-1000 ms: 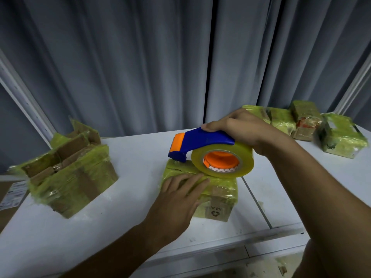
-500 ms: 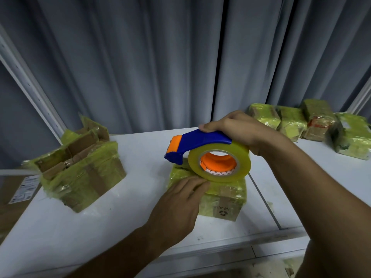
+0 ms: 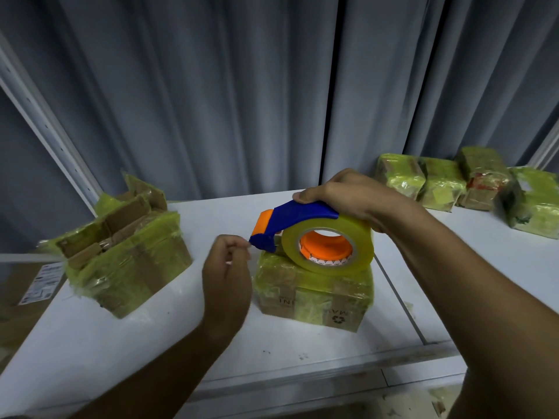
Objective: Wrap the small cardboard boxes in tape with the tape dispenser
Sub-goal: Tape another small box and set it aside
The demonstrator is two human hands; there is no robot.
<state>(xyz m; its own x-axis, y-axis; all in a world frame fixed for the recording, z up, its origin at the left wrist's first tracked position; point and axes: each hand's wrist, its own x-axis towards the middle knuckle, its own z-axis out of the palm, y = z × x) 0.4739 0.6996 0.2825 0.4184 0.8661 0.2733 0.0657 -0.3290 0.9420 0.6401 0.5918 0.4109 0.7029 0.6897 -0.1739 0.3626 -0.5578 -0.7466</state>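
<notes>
On the white table (image 3: 90,343), mid-table, small cardboard box (image 3: 314,293) sits half wrapped, tape dispenser (image 3: 305,234) resting on top. Right hand (image 3: 341,195) grips the handle; left hand (image 3: 225,276) pinches at the cutter end, likely the tape tail. Step: starting new strip. Next: pull tail free, stick onto box.

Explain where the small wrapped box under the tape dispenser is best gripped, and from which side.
Grip the small box across its two short end walls, coming from above on its near side. The tape dispenser, held by the right hand, sits over its top rear, while the near face and left end are bare; the left hand is already beside that end.
</notes>
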